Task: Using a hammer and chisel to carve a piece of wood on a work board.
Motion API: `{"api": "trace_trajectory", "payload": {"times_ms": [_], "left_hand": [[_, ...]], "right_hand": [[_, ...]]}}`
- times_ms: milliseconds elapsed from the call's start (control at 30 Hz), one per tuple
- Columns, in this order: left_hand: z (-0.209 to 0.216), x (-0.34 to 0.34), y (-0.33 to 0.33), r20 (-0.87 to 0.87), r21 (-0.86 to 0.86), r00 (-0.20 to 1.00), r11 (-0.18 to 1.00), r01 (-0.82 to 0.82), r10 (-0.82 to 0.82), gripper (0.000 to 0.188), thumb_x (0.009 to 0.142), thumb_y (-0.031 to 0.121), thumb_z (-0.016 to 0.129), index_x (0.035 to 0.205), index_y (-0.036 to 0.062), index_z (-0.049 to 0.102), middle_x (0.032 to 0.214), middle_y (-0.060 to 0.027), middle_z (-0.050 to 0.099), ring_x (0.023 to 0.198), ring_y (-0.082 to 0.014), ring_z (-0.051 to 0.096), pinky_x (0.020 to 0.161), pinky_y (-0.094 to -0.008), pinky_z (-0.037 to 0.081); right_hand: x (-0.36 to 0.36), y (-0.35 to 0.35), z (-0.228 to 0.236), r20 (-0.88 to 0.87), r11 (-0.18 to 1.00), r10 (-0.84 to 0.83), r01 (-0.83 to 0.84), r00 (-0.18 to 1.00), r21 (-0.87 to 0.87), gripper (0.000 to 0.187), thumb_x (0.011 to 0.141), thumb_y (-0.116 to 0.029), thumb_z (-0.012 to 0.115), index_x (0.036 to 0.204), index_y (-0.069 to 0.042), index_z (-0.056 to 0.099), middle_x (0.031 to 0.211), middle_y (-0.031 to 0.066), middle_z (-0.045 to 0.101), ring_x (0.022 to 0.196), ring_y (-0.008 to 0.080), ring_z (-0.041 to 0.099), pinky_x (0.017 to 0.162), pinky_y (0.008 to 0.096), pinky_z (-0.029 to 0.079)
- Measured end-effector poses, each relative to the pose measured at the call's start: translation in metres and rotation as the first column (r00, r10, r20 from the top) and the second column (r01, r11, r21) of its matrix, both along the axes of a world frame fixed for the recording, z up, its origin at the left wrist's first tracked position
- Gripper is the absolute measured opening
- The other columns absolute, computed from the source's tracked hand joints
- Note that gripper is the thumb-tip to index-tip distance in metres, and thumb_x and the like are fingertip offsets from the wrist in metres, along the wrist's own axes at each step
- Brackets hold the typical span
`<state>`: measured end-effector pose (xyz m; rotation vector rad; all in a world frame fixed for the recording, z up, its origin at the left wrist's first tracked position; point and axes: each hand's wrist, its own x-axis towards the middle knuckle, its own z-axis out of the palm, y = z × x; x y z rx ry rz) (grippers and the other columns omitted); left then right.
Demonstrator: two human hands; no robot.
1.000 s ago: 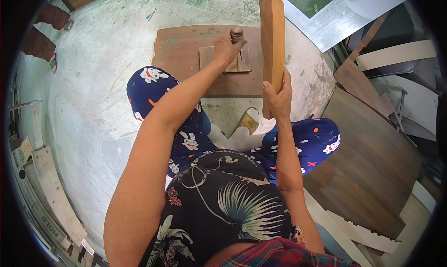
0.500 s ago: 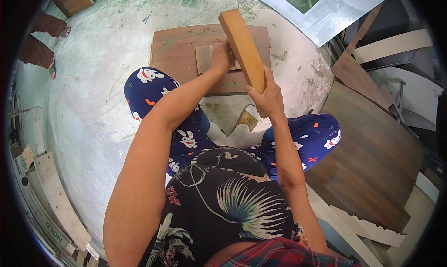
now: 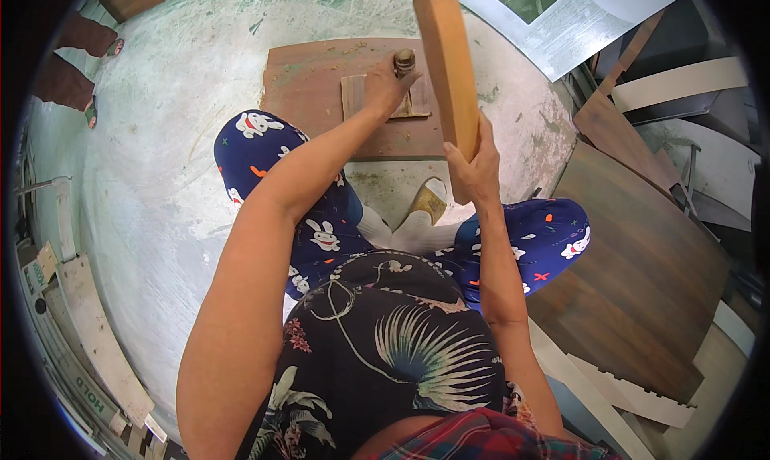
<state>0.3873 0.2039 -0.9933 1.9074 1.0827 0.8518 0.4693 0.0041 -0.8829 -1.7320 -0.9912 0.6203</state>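
My left hand is closed around a chisel, whose round, ringed handle end points up; its blade is hidden behind the hand. Under it lies a small brown wood piece with a cut area near its right part. A long, thick wooden block is gripped near its lower end by my right hand. The block stands up, tilted a little left, to the right of the chisel and apart from it. Beneath the wood piece is a wide brown board on the floor, scattered with wood chips.
My folded legs sit close to the board's near edge, a sandalled foot between them. Large brown panels and a hammer lie at the right. Boards line the left. Another person's feet show at the far left.
The wooden block has swung to the right and up, away from my left hand. The chisel's handle end, hidden before, now shows. My left hand has shifted slightly.
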Motion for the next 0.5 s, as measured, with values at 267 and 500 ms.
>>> {"api": "trace_trajectory", "payload": {"times_ms": [267, 500], "left_hand": [[-0.010, -0.001, -0.012, -0.016, -0.037, 0.997, 0.997, 0.070, -0.071, 0.042, 0.078, 0.030, 0.079, 0.106, 0.0035, 0.060, 0.091, -0.0182, 0.070, 0.088, -0.0375, 0.067, 0.074, -0.0440, 0.052], [-0.036, -0.003, -0.006, -0.051, 0.031, 0.992, 0.992, 0.120, -0.118, 0.030, 0.083, 0.017, 0.069, 0.107, 0.0032, 0.059, 0.091, -0.0213, 0.069, 0.087, -0.0407, 0.066, 0.073, -0.0462, 0.052]], "right_hand": [[-0.002, -0.002, 0.001, 0.031, 0.975, -0.040, 0.032, 0.999, 0.222, 0.071, 0.077, -0.016, 0.070, 0.140, -0.001, 0.039, 0.122, 0.0200, 0.061, 0.110, 0.0269, 0.061, 0.095, 0.0361, 0.047], [0.001, 0.003, -0.008, 0.013, 0.938, 0.163, -0.151, 0.986, -0.312, 0.076, 0.076, -0.029, 0.070, 0.142, -0.009, 0.037, 0.115, 0.0264, 0.063, 0.102, 0.0451, 0.062, 0.086, 0.0453, 0.050]]}}
